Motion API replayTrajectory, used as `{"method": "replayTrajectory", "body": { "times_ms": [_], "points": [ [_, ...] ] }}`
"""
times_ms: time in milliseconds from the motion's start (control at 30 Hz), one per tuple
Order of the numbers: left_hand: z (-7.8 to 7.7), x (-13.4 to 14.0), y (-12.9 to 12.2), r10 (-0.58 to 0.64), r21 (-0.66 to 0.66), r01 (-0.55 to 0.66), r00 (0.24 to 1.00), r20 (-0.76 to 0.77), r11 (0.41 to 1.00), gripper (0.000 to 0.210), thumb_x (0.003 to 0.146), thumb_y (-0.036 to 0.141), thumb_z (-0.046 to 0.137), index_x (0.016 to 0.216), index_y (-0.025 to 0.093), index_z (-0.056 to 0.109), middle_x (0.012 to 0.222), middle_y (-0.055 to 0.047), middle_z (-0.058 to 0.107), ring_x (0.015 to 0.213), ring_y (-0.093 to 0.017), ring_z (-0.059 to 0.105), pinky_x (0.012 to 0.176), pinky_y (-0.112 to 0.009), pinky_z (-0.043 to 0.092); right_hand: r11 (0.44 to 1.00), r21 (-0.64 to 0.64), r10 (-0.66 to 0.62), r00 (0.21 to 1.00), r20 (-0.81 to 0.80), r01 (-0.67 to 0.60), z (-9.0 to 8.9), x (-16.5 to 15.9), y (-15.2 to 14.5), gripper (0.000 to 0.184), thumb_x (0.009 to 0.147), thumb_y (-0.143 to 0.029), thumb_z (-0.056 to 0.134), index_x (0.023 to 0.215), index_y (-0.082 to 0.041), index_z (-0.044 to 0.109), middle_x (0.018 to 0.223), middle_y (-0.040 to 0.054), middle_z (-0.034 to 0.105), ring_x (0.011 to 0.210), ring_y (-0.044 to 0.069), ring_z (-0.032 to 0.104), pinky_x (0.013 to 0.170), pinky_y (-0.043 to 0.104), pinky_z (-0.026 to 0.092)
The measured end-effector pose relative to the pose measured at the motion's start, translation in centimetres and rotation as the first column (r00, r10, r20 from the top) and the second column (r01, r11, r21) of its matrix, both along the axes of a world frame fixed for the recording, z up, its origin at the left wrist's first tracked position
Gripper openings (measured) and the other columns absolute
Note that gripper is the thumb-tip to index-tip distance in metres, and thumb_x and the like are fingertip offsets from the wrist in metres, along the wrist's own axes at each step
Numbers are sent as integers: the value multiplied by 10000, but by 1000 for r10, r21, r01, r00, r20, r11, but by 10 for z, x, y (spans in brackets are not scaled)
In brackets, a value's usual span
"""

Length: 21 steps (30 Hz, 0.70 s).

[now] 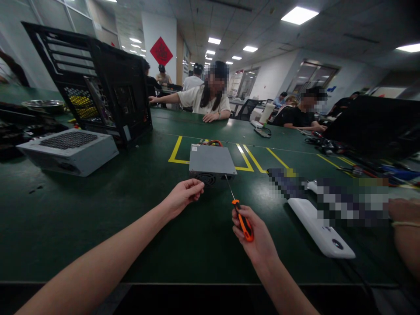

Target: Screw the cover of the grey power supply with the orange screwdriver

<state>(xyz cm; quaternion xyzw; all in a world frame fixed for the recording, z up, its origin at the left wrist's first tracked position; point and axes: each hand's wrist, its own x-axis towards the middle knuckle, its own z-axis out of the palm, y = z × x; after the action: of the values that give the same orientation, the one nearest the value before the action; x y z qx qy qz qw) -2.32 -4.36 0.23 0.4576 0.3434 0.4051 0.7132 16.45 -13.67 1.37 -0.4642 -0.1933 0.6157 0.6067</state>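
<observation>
A grey computer power supply (211, 159) lies on the green table in front of me, its fan grille facing me and coloured wires at its far side. My right hand (254, 232) is closed around the orange-and-black handle of a screwdriver (243, 221). The blade reaches up to the right part of the unit's near face, by the socket. My left hand (185, 197) is by the left end of that face, thumb and fingertips pinched together. Whatever they hold, if anything, is too small to make out.
At left stand a second power supply (72, 148) and a tilted black computer case (98, 83), with a metal bowl (44, 105) behind. A white device (320, 227) lies at right, near another person's hand (405, 212). A person (206, 98) sits across the table.
</observation>
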Motion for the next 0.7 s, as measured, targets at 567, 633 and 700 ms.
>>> {"method": "replayTrajectory", "body": {
  "times_ms": [567,633,700],
  "points": [
    [-5,3,0,-48,23,48,999,-6,999,237,718,329,684,811,141,574,752,1,551,616,-73,456,603,-218,351,998,-62,10,988,-157,-19,-3,-1,-12,174,642,-185,666,758,-158,540,687,-1,536,516,52,435,349,116,295],
    [-4,3,-1,-48,27,48,999,-4,998,248,710,335,691,804,139,572,744,1,548,610,-72,452,599,-215,347,998,-59,-6,987,-163,-4,-3,-3,-9,156,650,-185,658,754,-156,546,680,-3,529,508,49,434,340,115,299],
    [-4,3,-1,-45,31,45,999,-9,999,256,705,343,693,799,139,571,742,0,547,611,-72,452,598,-214,346,998,-65,-33,984,-173,22,-3,-5,-6,144,652,-178,655,749,-150,552,682,0,527,509,47,437,333,109,302]
  ]
}}
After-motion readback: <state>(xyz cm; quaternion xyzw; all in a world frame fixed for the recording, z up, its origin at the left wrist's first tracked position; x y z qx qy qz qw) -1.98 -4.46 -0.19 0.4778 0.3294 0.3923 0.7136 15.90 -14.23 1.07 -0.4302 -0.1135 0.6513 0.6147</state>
